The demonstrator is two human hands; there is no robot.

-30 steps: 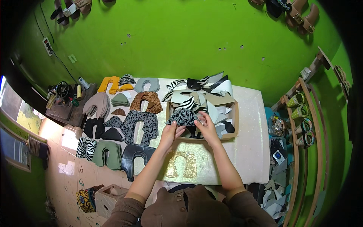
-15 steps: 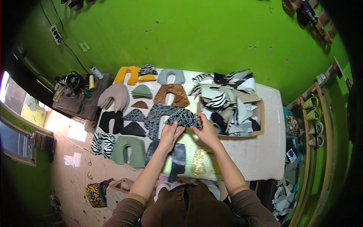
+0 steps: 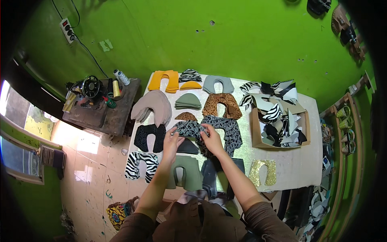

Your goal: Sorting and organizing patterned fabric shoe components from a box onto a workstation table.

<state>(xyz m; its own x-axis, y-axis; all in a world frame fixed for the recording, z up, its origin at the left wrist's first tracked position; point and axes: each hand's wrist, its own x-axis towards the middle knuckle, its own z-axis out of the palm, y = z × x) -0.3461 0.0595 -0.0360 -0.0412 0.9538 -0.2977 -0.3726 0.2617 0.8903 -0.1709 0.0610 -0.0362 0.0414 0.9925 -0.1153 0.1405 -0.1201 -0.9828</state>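
Observation:
Between my two hands is a half-round piece of black material with a pale web-like line pattern (image 3: 188,128). My left hand (image 3: 172,143) grips its left end and my right hand (image 3: 212,140) its right end, fingers closed on it. It covers the spot between a small brown spotted half-round stack (image 3: 186,116) and a plain black half-round piece (image 3: 188,148). Whether it touches what lies beneath cannot be told. Close to my right hand lies a U-shaped stack in a similar black-and-grey pattern (image 3: 231,135). Left of my left hand is a black U-shaped stack (image 3: 142,139).
More U-shaped stacks cover the table (image 3: 288,171): yellow (image 3: 173,79), beige (image 3: 139,107), zebra-striped (image 3: 132,166), green (image 3: 193,174) and gold glitter (image 3: 271,166). A cardboard box (image 3: 258,139) of scraps stands at right. A sewing machine (image 3: 92,87) sits on a dark bench at left.
Both hands have carried the patterned piece left across the table, from near the box to among the half-round stacks. The view has shifted left, showing the gold piece fully.

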